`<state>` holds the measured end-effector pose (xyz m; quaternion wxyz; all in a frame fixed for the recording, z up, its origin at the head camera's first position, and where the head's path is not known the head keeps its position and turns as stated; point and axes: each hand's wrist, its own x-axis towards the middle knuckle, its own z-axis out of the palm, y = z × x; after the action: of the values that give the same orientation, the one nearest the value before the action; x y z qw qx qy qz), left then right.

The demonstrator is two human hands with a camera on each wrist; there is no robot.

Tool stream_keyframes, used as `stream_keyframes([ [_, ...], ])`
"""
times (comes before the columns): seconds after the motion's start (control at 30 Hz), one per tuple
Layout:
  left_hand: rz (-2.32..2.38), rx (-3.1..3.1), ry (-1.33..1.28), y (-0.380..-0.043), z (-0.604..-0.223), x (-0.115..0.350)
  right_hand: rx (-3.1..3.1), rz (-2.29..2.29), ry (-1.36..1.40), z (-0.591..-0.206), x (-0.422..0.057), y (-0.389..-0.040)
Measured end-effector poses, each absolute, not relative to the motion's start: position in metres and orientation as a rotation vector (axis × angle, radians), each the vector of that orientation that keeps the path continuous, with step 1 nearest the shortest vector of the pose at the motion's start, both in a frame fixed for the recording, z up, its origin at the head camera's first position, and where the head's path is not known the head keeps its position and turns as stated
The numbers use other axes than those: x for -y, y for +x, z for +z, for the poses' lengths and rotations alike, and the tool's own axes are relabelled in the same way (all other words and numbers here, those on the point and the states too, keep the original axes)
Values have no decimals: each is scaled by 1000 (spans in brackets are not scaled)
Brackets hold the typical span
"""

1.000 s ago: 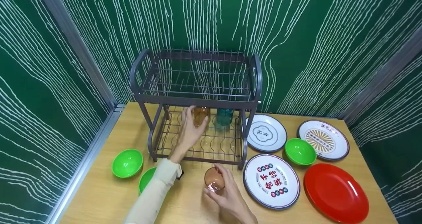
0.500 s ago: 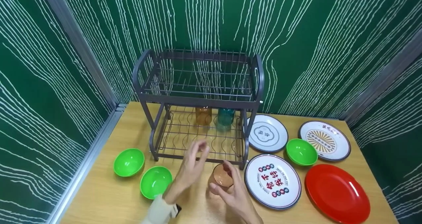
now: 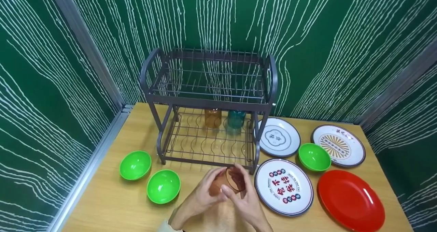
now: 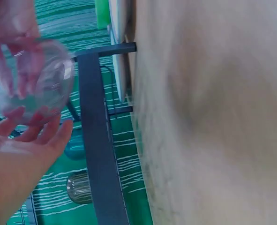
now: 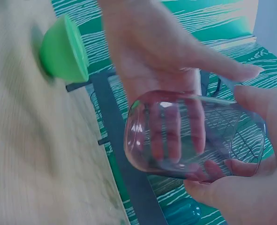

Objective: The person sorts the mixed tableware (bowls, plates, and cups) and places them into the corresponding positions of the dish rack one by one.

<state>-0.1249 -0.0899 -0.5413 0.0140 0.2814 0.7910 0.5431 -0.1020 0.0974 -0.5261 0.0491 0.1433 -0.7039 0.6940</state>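
Note:
A tinted see-through drinking glass, brownish in the head view and pinkish in the wrist views, is tipped on its side between the two hands, above the table. My right hand grips it near the rim, thumb on one side and fingers on the other. The left hand reaches round the base end; in the right wrist view its fingers lie fairly straight behind the glass, thumb stretched out apart from it. Behind the hands stands a dark two-tier dish rack, with an amber glass and a teal glass on its lower shelf.
Two green bowls stand left on the wooden table. On the right lie a white plate with red lettering, a grey-patterned plate, a sunburst plate, a green bowl and a red plate.
My left hand has let go of the amber glass on the lower shelf and come back to the glass in my right hand. That glass has been tipped from upright onto its side.

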Motion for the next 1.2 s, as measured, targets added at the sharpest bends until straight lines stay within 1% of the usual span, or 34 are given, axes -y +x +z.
stream_keyframes([
  [0.27,1764,-2495,927,-120,-550,81,2074,2237,415,-525,-98,-102],
  [0.37,1783,-2500,898,-120,-549,81,2040,2288,408,-526,-100,-102],
  [0.63,1866,-2448,763,-119,-542,88,2009,2351,362,-526,-105,-101],
  [0.9,2115,-2245,661,-118,-531,101,1978,2429,358,-527,-109,-100],
  [1.2,2254,-2146,712,-119,-519,101,2047,2408,420,-533,-110,-99],
])
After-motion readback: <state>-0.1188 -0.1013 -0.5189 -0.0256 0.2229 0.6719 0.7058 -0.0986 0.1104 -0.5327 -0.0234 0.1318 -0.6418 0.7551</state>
